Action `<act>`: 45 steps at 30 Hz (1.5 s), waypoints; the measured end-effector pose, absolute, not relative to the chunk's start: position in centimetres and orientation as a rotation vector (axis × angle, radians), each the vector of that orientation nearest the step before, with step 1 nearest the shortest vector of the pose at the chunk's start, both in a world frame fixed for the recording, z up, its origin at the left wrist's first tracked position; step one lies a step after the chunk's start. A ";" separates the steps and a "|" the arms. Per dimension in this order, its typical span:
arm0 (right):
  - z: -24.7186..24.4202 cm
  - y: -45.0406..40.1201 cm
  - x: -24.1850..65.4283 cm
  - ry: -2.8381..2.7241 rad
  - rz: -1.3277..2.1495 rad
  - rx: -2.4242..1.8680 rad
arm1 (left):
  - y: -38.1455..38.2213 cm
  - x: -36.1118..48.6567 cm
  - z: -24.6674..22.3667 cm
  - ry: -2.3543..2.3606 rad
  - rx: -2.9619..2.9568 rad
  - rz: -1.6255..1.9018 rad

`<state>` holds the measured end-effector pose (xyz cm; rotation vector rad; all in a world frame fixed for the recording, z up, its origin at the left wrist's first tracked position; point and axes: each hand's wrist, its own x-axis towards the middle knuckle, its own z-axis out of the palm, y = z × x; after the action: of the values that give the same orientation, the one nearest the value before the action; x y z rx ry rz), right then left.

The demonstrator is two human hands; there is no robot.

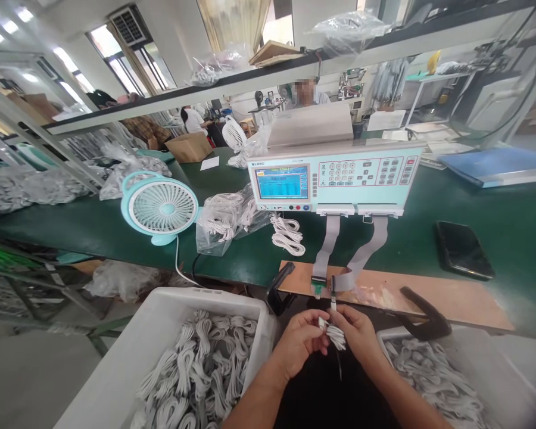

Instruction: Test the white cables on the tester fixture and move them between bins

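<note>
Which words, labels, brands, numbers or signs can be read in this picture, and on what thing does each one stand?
None can be read with certainty.
Machine, upper left of its front: a small logo with characters, too blurred to read.
Screen: rows of text, too blurred to read.
Keys: markings, too small to read.
Phone: dark, no text visible.
Held cable: no text visible.

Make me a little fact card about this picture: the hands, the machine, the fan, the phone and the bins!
Left hand: fingers on a white cable
Right hand: on the same cable, bundled between both hands
Machine: screen lit blue, two grey ribbons hanging from its front
Fan: pale teal, left of the machine
Phone: screen dark, on the green table
Bins: left one and right one both hold cable bundles
</note>
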<state>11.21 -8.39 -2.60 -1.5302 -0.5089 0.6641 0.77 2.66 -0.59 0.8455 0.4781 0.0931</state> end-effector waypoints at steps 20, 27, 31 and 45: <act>-2.2 -8.0 11.5 -0.246 0.868 -1.311 | 4.3 1.8 -0.5 0.386 1.852 0.279; -2.3 -7.6 11.5 -0.189 0.887 -1.254 | 3.9 3.0 -1.8 0.522 1.728 0.474; -2.7 -7.8 11.7 -0.198 0.897 -1.276 | 3.3 3.4 -2.1 0.629 1.630 0.532; -2.6 -7.9 11.8 -0.221 0.906 -1.301 | 2.0 3.8 -2.3 0.744 1.438 0.623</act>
<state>11.84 -7.87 -2.56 -1.3012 -0.2210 0.9063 3.82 1.98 -2.35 1.4383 0.7444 0.6231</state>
